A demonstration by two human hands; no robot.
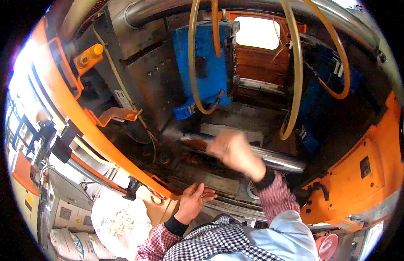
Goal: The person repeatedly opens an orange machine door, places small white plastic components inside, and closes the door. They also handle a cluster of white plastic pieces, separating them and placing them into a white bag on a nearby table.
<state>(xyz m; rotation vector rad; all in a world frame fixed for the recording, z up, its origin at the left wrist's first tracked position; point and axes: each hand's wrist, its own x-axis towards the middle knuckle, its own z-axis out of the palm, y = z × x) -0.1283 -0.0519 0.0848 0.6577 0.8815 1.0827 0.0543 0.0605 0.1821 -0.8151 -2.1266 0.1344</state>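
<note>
My right hand [231,150] reaches inside the machine and is smeared by motion. It is over a polished metal bar [278,161] that runs across the opening. Whether its fingers hold anything does not show. Lower and nearer to me, my left hand [194,203] is held palm inward by the machine's front sill, thumb and fingers loosely stretched apart, with nothing visible in it. Beyond the bar stands a blue mould block [208,61] on a dark steel plate [145,74]. Another blue block [317,100] faces it on the right, in shadow.
Yellowish hoses [296,65] hang in loops between the blocks. An orange frame [102,152] borders the opening at left, an orange panel [354,169] at right. At lower left are a white bag [104,213] with small pale pieces and several sacks [69,243]; a pink basin [327,247] is lower right.
</note>
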